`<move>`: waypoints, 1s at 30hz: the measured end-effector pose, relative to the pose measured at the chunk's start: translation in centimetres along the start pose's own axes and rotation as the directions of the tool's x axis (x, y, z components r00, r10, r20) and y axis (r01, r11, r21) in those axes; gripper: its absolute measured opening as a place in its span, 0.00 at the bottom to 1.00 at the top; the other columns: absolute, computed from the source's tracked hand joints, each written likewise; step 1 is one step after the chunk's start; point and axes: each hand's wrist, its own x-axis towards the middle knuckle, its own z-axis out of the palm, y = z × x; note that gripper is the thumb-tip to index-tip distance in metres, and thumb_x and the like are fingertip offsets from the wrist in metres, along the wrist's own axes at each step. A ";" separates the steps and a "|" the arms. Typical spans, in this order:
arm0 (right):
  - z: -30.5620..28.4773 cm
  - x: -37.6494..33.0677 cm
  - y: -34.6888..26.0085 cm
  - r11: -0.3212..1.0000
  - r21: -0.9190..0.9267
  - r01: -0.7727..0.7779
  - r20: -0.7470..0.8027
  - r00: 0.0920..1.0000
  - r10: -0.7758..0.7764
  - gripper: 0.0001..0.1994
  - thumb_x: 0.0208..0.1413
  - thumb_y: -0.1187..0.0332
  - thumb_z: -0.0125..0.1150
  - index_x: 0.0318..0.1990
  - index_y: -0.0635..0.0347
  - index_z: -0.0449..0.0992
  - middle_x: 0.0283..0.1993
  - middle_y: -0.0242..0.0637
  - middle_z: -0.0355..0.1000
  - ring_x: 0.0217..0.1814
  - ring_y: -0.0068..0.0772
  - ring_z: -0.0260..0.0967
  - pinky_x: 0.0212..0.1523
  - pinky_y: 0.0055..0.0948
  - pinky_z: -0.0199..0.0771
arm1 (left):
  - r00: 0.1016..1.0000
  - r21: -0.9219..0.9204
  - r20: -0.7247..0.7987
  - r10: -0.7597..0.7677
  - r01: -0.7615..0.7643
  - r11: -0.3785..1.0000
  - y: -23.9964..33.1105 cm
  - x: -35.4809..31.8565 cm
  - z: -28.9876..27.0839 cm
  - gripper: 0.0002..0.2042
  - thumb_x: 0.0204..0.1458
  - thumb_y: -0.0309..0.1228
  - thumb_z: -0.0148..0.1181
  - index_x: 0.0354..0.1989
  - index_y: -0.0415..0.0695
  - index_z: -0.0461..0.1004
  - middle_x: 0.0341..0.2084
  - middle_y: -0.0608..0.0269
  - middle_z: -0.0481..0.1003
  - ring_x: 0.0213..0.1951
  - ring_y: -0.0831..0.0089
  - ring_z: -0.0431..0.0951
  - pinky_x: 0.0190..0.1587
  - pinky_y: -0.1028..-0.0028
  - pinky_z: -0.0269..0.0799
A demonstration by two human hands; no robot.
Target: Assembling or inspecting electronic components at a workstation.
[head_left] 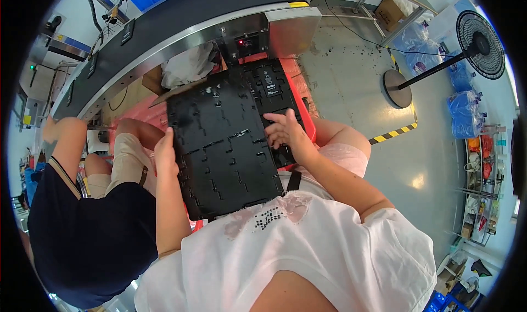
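While gripped at both edges — black tray [222,147] between left hand [164,150] and right hand [285,131].

One head-worn fisheye looks steeply down, close over the black tray [222,141] on the lap.

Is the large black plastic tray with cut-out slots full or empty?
Empty: the large black plastic tray shows only bare slots. The left hand and right hand hold its edges.
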 end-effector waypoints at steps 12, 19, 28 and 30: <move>-7.4 5.5 3.1 0.123 -0.975 -0.183 -0.220 0.762 -0.609 0.29 0.51 0.58 0.63 0.56 0.68 0.66 0.43 0.48 0.70 0.45 0.41 0.69 0.49 0.34 0.67 | 0.951 0.355 0.177 0.254 -0.302 0.885 -7.7 7.1 9.9 0.18 0.60 0.39 0.51 0.47 0.35 0.72 0.40 0.58 0.76 0.41 0.70 0.73 0.46 0.71 0.67; -9.2 8.0 4.8 0.770 -0.633 -0.078 -0.406 0.881 -0.244 0.26 0.58 0.55 0.51 0.56 0.68 0.67 0.54 0.53 0.68 0.58 0.47 0.64 0.56 0.36 0.62 | 0.979 0.323 0.188 0.083 -0.141 0.936 -7.5 6.9 12.5 0.21 0.61 0.42 0.47 0.53 0.36 0.66 0.46 0.54 0.72 0.45 0.65 0.71 0.50 0.68 0.65; -6.5 7.5 3.6 0.691 -0.684 -0.234 -0.522 0.819 -0.238 0.23 0.59 0.57 0.48 0.55 0.66 0.68 0.50 0.61 0.69 0.56 0.60 0.65 0.57 0.42 0.62 | 0.983 0.216 0.177 0.042 -0.081 0.973 -10.8 9.8 10.7 0.18 0.61 0.39 0.47 0.46 0.34 0.71 0.36 0.55 0.75 0.36 0.65 0.74 0.44 0.66 0.69; -7.3 6.7 5.5 0.696 -0.679 -0.233 -0.542 0.799 -0.261 0.23 0.58 0.56 0.49 0.53 0.65 0.69 0.49 0.61 0.70 0.55 0.60 0.65 0.55 0.42 0.63 | 0.980 0.199 0.192 0.045 -0.084 0.976 -11.3 9.1 10.2 0.18 0.61 0.39 0.48 0.46 0.34 0.72 0.36 0.55 0.76 0.37 0.64 0.74 0.43 0.65 0.69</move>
